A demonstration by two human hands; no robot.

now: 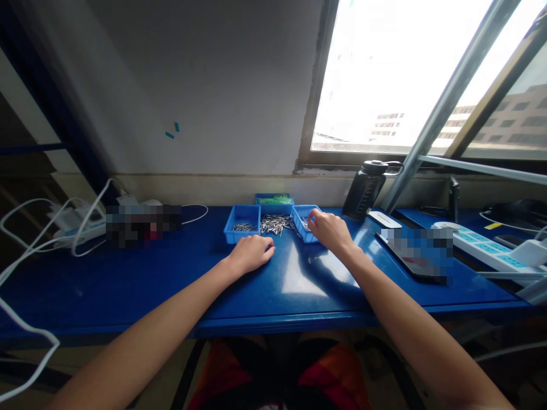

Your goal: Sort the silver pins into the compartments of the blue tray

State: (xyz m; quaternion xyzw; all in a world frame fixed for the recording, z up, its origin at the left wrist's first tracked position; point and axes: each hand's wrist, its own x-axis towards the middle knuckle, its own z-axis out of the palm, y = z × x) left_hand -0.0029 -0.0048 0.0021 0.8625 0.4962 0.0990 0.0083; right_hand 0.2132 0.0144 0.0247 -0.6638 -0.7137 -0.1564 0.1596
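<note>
A loose pile of slim silvery metal pieces (277, 224), like screws or nails, lies on the blue table between two blue bins. My left hand (251, 253) rests on the tabletop in front of the left blue bin (242, 216), its fingers curled; whatever they may hold is hidden. Similar metal pieces lie in that bin. Over the near right side of the right blue bin (306, 232) is my right hand (332, 229), thumb and fingers drawn together. Anything in that pinch is too small to make out. Some metal pieces show inside the right bin too.
Behind the pile stands a third blue bin (273, 199) with something green in it. A dark bottle (363, 191), a tablet-like slab (412, 256) and a power strip (482, 245) are on the right. White cables (89, 222) lie at the left.
</note>
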